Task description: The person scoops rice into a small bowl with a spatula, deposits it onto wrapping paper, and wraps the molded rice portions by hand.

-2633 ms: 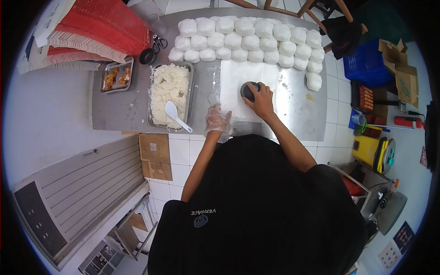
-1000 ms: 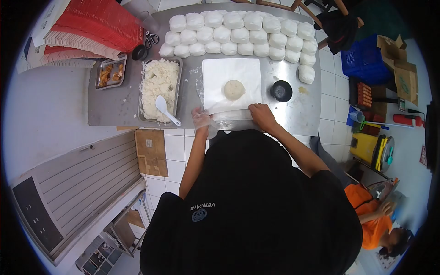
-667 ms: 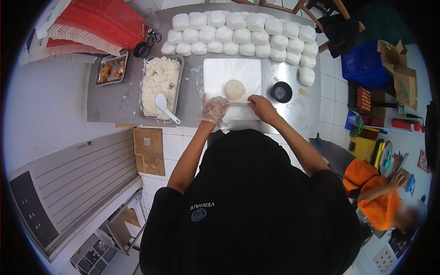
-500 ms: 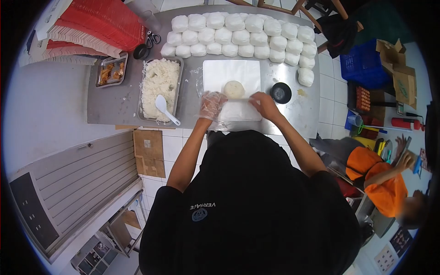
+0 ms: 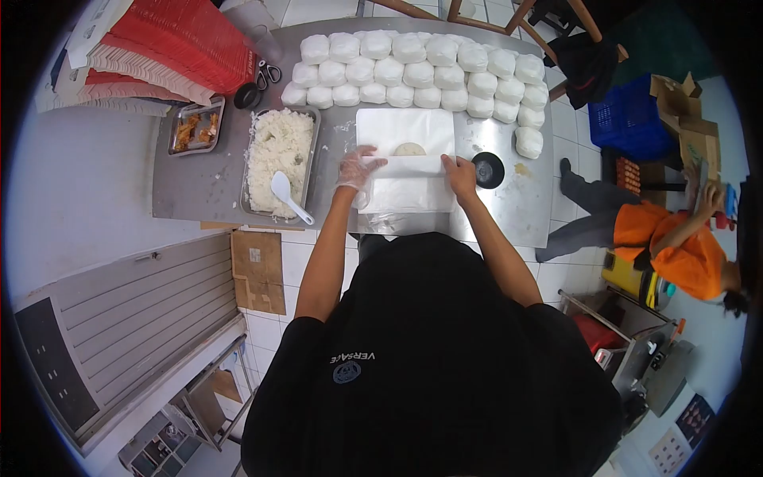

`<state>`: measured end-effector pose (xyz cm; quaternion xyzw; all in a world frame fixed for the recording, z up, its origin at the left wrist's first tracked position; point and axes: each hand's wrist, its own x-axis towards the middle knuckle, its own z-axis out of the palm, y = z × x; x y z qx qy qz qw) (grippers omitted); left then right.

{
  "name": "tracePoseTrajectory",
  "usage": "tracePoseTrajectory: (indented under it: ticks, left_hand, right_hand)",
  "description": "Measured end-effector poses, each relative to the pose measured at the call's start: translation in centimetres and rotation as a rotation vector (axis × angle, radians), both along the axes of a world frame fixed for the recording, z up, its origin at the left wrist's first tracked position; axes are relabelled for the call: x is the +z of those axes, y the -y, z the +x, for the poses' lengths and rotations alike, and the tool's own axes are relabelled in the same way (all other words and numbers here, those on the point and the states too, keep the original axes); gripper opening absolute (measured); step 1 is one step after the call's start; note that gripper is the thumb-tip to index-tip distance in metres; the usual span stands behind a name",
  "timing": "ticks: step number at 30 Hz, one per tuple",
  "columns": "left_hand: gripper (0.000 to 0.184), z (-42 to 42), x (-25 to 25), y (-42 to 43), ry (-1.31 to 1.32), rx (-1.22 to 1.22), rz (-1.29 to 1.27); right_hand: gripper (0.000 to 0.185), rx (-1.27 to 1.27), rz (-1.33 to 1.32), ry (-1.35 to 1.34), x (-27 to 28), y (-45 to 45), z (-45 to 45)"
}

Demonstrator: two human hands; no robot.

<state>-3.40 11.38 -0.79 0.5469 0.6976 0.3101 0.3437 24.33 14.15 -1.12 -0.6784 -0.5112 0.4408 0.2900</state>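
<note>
A white sheet of wrapping paper (image 5: 405, 191) lies in front of me, its near part folded up over a round rice ball (image 5: 410, 149). Only the far part of the ball shows. My left hand (image 5: 358, 169), in a clear plastic glove, grips the left end of the fold. At the fold's right end, my bare right hand (image 5: 461, 175) pinches the paper between thumb and fingers. Left of the paper is a metal tray of cooked rice (image 5: 274, 151) with a white rice paddle (image 5: 288, 195) resting in it. Close to my right hand stands a small black bowl (image 5: 488, 169).
Several white wrapped bundles (image 5: 413, 71) line the back of the steel table (image 5: 524, 199). A small tray of browned food (image 5: 195, 129), scissors (image 5: 269, 73) and stacked red-and-white packaging (image 5: 171, 44) are on the left. At right, a person in orange (image 5: 664, 246) stands beside shelving.
The near part of the paper has come up over the rice ball, covering its near side. Both hands moved slightly away from me with it. The person in orange has shifted position.
</note>
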Motion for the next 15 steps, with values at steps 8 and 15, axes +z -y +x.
tracePoseTrajectory:
  ticks: [8, 15]
  left_hand:
    - [0.060, 0.2, -1.2, -0.7, -0.045, 0.107, -0.174]
    - [0.064, 1.0, -4.6, -1.9, -0.401, 0.200, -0.284]
  right_hand:
    - [0.040, -0.072, -0.033, 0.099, -1.3, -0.3, -0.2]
    - [0.042, -0.055, -0.091, 0.178, -0.8, -0.6, -0.3]
